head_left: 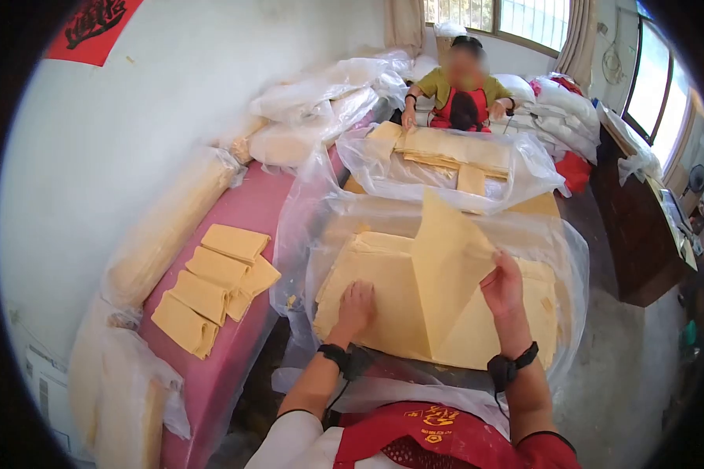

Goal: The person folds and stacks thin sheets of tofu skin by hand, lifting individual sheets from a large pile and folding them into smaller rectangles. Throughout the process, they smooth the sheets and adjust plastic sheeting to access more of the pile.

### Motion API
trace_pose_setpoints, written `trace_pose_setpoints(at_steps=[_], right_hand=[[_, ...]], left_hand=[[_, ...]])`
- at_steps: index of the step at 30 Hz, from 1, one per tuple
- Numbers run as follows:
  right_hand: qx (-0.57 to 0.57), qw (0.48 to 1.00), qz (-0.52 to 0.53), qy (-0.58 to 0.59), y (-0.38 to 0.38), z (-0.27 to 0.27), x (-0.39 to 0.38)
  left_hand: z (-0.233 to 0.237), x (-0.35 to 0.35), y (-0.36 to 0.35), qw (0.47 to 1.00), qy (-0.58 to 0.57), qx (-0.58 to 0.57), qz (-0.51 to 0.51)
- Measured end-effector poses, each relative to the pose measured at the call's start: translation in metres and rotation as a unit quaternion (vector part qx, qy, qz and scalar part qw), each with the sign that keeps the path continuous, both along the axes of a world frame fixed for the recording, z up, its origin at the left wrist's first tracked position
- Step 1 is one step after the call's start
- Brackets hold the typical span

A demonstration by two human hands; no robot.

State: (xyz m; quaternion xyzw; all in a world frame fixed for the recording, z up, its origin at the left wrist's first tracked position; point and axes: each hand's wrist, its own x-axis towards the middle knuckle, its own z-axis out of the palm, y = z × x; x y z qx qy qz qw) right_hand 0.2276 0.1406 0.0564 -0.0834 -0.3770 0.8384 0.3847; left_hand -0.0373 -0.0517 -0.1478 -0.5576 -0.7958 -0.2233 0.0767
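Note:
A wide stack of thin pale-yellow sheets (383, 313) lies on clear plastic in front of me. My right hand (502, 285) pinches the edge of one thin yellow sheet (446, 262), raised and bent upward above the stack. Toward the stack's left side, my left hand (357, 309) rests palm down on the top layer, its fingers lying on the surface. To the left, several folded bundles of yellow sheets (217, 270) overlap on a pink surface.
Across from me a person (463, 90) in a red apron sits behind another stack of yellow sheets (454, 150) on plastic wrap. Long plastic-wrapped rolls (172, 223) line the wall. White sacks (559, 105) are piled behind, and a dark wooden cabinet (637, 234) stands at right.

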Motion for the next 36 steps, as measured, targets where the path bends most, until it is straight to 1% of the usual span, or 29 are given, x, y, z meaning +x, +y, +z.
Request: trace_pose_setpoints(at_steps=[2, 3, 5, 6, 7, 8, 10, 12, 13, 14, 16, 18, 19, 20, 21, 22, 23, 24, 25, 26, 27, 28, 29, 30, 31, 33, 34, 35, 36], right_hand=[[-0.021, 0.999, -0.017, -0.021, -0.001, -0.007, 0.001], [-0.041, 0.998, -0.028, -0.040, -0.002, -0.010, 0.000], [-0.064, 0.997, -0.010, -0.039, -0.010, -0.020, -0.007], [-0.091, 0.995, 0.012, -0.039, -0.013, -0.023, -0.008], [-0.127, 0.989, -0.016, -0.075, -0.010, -0.022, -0.006], [-0.119, 0.993, -0.005, -0.007, 0.005, -0.027, 0.004], [-0.062, 0.991, 0.028, 0.115, 0.066, -0.028, 0.059], [-0.012, 0.982, -0.110, 0.155, 0.075, 0.049, 0.108], [0.046, 0.970, -0.172, 0.167, 0.087, 0.074, 0.132], [0.056, 0.967, -0.161, 0.191, 0.056, 0.117, 0.128], [0.065, 0.972, -0.154, 0.167, 0.038, 0.133, 0.115], [0.049, 0.985, -0.036, 0.161, 0.020, 0.106, 0.076], [0.070, 0.982, -0.129, 0.120, 0.017, 0.060, 0.049], [0.078, 0.990, -0.099, 0.063, -0.012, 0.043, 0.016], [0.184, 0.967, -0.073, -0.161, -0.029, 0.018, -0.007], [0.257, 0.947, 0.066, -0.179, -0.042, 0.008, -0.028], [0.317, 0.924, 0.072, -0.201, -0.065, -0.008, -0.046], [0.322, 0.911, 0.083, -0.243, -0.083, -0.006, -0.043], [0.321, 0.897, 0.102, -0.287, -0.103, -0.007, -0.038], [0.310, 0.903, 0.096, -0.283, -0.114, -0.019, -0.032], [0.341, 0.889, 0.142, -0.269, -0.124, -0.034, -0.019], [0.370, 0.872, 0.190, -0.258, -0.134, -0.050, -0.004], [0.359, 0.875, 0.191, -0.265, -0.143, -0.072, 0.007], [0.459, 0.813, 0.223, -0.282, -0.147, -0.098, 0.016], [0.555, 0.737, 0.249, -0.294, -0.145, -0.119, 0.024], [0.562, 0.727, 0.212, -0.333, -0.135, -0.148, 0.048], [0.573, 0.713, 0.175, -0.364, -0.131, -0.153, 0.057], [0.566, 0.665, 0.189, -0.448, -0.124, -0.150, 0.065], [0.562, 0.665, 0.184, -0.456, -0.116, -0.160, 0.074]], left_hand=[[0.026, 0.002, 0.017, 0.990, -0.053, -0.126, 0.019], [0.041, 0.007, 0.024, 0.991, -0.051, -0.124, 0.015], [0.061, 0.023, 0.040, 0.974, -0.028, -0.215, -0.061], [0.056, 0.032, 0.048, 0.974, -0.027, -0.216, -0.065], [0.045, 0.044, 0.053, 0.970, -0.041, -0.210, -0.116], [0.035, 0.053, 0.052, 0.963, -0.057, -0.204, -0.167], [0.032, 0.065, 0.047, 0.971, -0.025, -0.164, -0.172], [0.058, 0.077, 0.049, 0.954, -0.019, -0.268, -0.130], [0.063, 0.081, 0.051, 0.953, -0.025, -0.268, -0.141], [0.069, 0.081, 0.052, 0.950, -0.027, -0.280, -0.132], [0.065, 0.082, 0.056, 0.947, -0.021, -0.292, -0.130], [0.041, 0.085, 0.058, 0.956, -0.185, -0.130, -0.187], [0.069, 0.100, 0.048, 0.901, -0.364, -0.056, -0.230], [0.098, 0.115, 0.039, 0.808, -0.524, 0.015, -0.269], [0.082, 0.123, 0.029, 0.750, -0.603, 0.052, -0.269], [0.069, 0.125, 0.024, 0.684, -0.675, 0.081, -0.266], [0.095, 0.134, 0.017, 0.575, -0.766, 0.155, -0.242], [0.118, 0.143, -0.002, 0.449, -0.843, 0.219, -0.198], [0.097, 0.125, -0.008, 0.459, -0.843, 0.202, -0.197], [0.063, 0.095, -0.010, 0.445, -0.856, 0.158, -0.210], [0.044, 0.077, -0.016, 0.426, -0.870, 0.116, -0.219], [0.054, 0.079, -0.017, 0.421, -0.875, 0.107, -0.212], [0.077, 0.087, -0.010, 0.387, -0.899, 0.158, -0.128], [0.088, 0.093, -0.008, 0.350, -0.912, 0.208, -0.044], [0.073, 0.086, -0.005, 0.344, -0.916, 0.201, -0.042], [0.035, 0.070, 0.009, 0.313, -0.926, 0.204, -0.049], [0.048, 0.075, 0.019, 0.309, -0.929, 0.194, -0.054], [0.061, 0.079, 0.032, 0.334, -0.919, 0.205, -0.047], [0.074, 0.084, 0.045, 0.357, -0.907, 0.219, -0.038]])
